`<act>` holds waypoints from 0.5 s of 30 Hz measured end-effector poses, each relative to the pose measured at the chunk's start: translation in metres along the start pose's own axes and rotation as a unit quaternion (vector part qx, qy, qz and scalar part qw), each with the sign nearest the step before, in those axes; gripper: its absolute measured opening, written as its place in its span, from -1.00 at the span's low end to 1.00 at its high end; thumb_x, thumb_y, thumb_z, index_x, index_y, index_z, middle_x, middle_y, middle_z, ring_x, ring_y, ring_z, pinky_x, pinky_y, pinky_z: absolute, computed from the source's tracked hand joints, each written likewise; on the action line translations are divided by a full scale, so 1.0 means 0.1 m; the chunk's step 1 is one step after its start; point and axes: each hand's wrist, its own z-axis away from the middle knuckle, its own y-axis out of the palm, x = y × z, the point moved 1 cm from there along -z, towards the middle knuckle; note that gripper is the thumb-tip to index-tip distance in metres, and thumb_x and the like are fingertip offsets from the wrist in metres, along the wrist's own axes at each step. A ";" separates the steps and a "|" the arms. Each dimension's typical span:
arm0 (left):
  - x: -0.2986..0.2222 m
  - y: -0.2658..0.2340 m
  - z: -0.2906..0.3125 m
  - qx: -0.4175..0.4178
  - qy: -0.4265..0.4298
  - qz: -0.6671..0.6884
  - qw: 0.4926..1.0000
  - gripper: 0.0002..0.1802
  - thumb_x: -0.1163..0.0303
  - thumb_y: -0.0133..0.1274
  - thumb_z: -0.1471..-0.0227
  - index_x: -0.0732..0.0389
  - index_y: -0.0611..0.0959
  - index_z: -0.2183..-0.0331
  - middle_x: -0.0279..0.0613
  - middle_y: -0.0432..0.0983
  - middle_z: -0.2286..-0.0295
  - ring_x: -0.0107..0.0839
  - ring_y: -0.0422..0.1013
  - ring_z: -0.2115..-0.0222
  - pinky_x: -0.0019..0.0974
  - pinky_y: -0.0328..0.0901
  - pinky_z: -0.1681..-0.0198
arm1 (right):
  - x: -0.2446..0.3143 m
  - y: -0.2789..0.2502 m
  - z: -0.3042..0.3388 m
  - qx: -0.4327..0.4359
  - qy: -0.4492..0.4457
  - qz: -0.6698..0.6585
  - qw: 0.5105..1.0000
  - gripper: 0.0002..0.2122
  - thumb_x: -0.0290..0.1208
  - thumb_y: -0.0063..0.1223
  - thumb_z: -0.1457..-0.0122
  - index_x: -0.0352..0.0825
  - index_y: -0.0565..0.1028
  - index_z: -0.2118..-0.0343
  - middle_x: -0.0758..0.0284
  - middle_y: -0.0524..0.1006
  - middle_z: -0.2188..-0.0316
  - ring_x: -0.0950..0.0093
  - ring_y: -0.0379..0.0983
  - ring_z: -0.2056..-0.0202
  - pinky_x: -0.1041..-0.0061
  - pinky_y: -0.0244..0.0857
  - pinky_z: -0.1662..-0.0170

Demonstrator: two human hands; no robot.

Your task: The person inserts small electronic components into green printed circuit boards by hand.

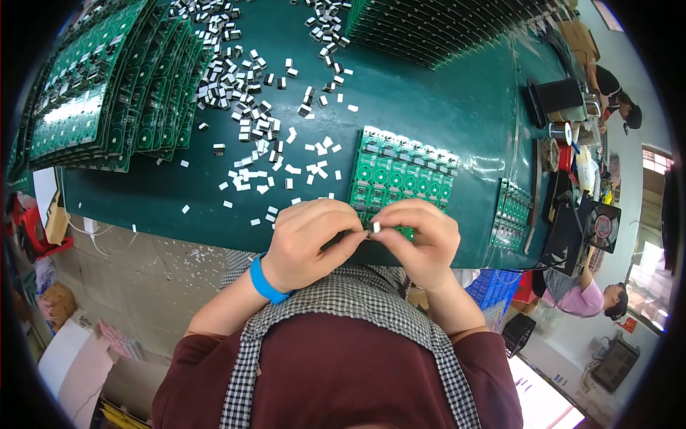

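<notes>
My left hand (311, 236) and my right hand (427, 242) meet at the near edge of a green circuit board panel (402, 171) lying on the table. Between my right thumb and forefinger is a small white connector (376, 227). My left thumb and forefinger pinch together right beside it; what they hold, if anything, is too small to make out. Both hands cover the panel's near corner and part of its front edge. Loose white connectors (246, 132), several with dark pins showing, lie scattered on the table left of the panel.
Tall stacks of green boards (78, 107) stand at the left, with another row (443, 28) at the far side. A smaller board panel (511, 214) lies to the right, near a black fan (604, 227) and a wire spool (561, 132). Two people are beyond the right edge.
</notes>
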 end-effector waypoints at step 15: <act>0.32 -0.46 -0.26 -0.029 -0.074 -0.403 0.912 -0.80 0.54 0.12 0.14 0.18 0.56 0.35 -0.27 0.39 0.38 -0.26 0.32 0.33 -0.22 0.19 0.23 | -0.26 0.10 -0.43 0.002 -0.104 0.359 0.927 -0.86 -0.57 0.18 0.09 -0.31 0.52 0.41 0.36 0.48 0.44 0.40 0.47 0.42 0.47 0.37 0.41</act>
